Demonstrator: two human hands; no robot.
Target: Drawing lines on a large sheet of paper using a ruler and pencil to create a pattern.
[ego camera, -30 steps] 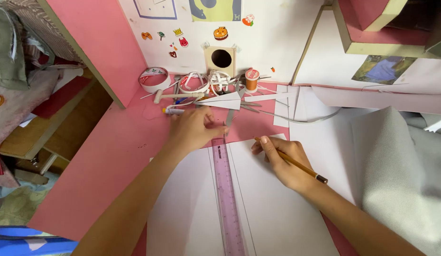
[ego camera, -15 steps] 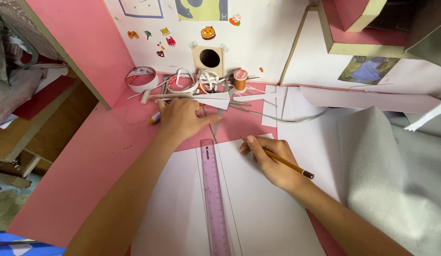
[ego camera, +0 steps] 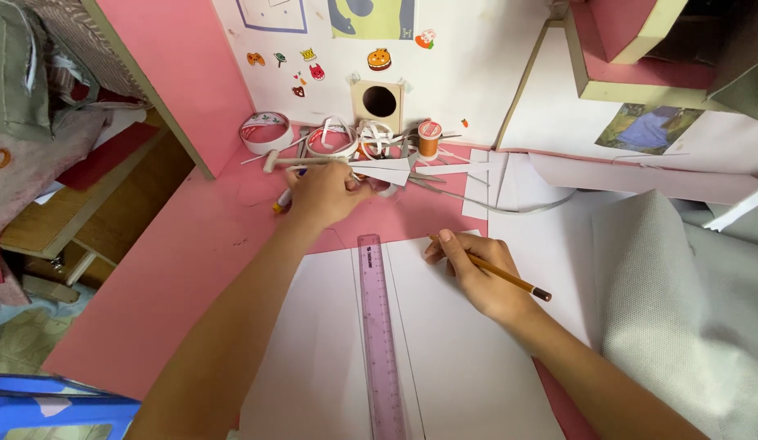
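Reaching to the far side of the pink desk (ego camera: 175, 277), your left hand (ego camera: 326, 195) sits curled over the clutter of paper scraps there, fingers bent down onto something small. A marker-like stick (ego camera: 279, 202) pokes out at its left edge, but you cannot tell from this view whether the hand actually grips it or only rests on the scraps. Your right hand (ego camera: 477, 277) is closed around a brown pencil (ego camera: 509, 279), pinched near the point between thumb and fingers, the dark end trailing off to the right; the tip rests on the white sheet (ego camera: 460, 358).

That sheet lies flat on the near part of the desk, with a pale purple ruler (ego camera: 377, 334) lying lengthwise on it, running from near to far, just left of a ruled pencil line. Neither hand touches the ruler.

Judge the sheet as light and thin: it will likely slide on the smooth desk and crease if pinched, so press it flat with spread fingers. The ruler looks like stiff, slick plastic; hold it down at its middle. The pencil is light and rigid, best held low near the point.

At the far edge stand rolls of tape (ego camera: 265, 132) and an orange spool (ego camera: 429, 138); grey cloth (ego camera: 680, 310) lies at right.
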